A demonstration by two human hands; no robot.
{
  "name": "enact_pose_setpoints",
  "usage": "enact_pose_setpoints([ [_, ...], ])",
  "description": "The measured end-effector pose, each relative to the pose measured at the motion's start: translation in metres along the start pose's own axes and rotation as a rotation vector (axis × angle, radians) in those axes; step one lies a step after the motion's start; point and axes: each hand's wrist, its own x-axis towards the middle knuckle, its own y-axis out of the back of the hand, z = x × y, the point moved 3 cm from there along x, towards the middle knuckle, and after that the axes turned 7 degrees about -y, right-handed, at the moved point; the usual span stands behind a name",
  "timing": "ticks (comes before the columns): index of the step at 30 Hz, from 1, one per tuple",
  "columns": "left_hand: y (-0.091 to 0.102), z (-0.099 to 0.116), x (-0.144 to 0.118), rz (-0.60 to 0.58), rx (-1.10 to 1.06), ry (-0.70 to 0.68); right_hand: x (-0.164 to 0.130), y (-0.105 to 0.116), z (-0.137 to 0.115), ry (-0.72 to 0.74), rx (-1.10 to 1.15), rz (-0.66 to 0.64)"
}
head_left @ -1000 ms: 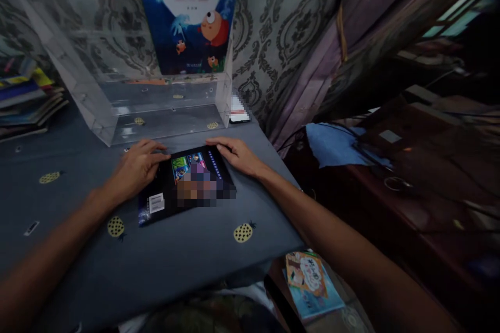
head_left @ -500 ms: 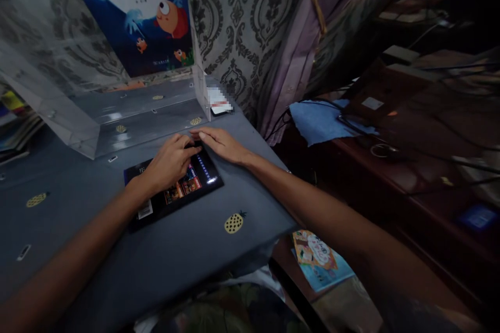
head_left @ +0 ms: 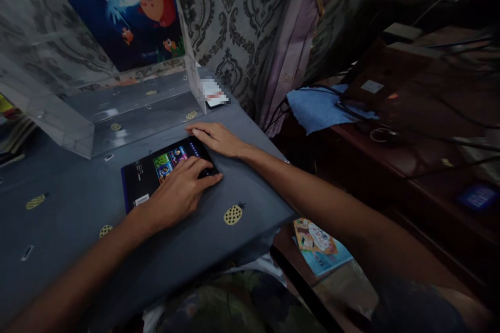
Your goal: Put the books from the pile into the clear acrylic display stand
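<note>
Smooth-covered book (head_left: 135, 177), glossy clear plastic stand (head_left: 74, 136), matt tablecloth (head_left: 70, 213)

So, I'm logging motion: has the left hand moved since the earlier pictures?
Yes: the left hand moved rightward, nearer the pineapple print right of the book.

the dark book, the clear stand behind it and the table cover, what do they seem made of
Book: likely smooth printed card or paper; crisp pictures, thin edge. Stand: probably glossy clear plastic; see-through, with bright glints. Table cover: mostly matte, perhaps cloth or vinyl; it drapes over the edge.
</note>
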Motion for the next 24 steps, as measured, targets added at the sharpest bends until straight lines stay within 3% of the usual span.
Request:
enact_pose_setpoints([
  [17, -0.017, 0.014, -0.03, 0.07, 0.069, 0.081, -0.009, -0.017, -0.005, 0.119, -0.265, -0.042],
  [24, -0.015, 0.008, -0.06, 0.019, 0.121, 0.267, -0.014, -0.023, -0.015, 0.104, -0.408, -0.056],
])
